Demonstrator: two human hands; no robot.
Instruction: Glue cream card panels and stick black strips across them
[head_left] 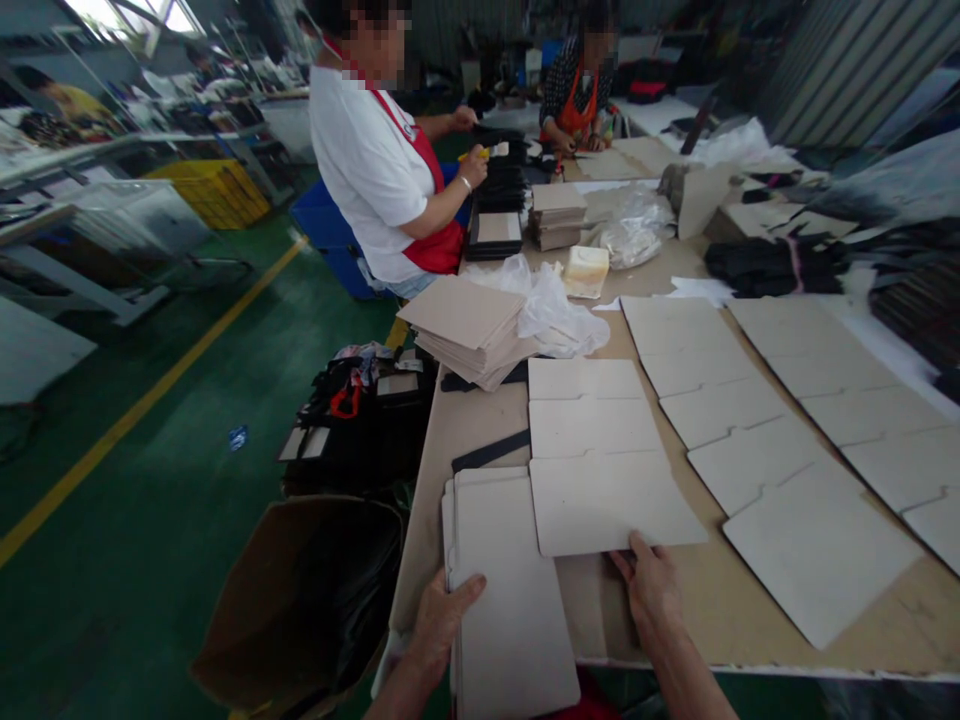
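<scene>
My left hand (442, 620) is closed on the left edge of a stack of beige boards (510, 600), its thumb on top. The stack lies at the table's near edge, its lower end over the edge. My right hand (646, 580) pinches the near edge of a beige board (611, 505), thumb above and fingers partly hidden below. That board is the nearest of an overlapping column. To the right lie two more overlapping columns of boards, one with its nearest board (821, 550) angled toward the table's front.
A stack of boards (472, 325) and a plastic bag (559, 310) are further back. Dark strips (491, 450) lie beside the near stack. An open carton (300, 600) stands on the floor at left. Two people work at the far side, one holding a brush (491, 151).
</scene>
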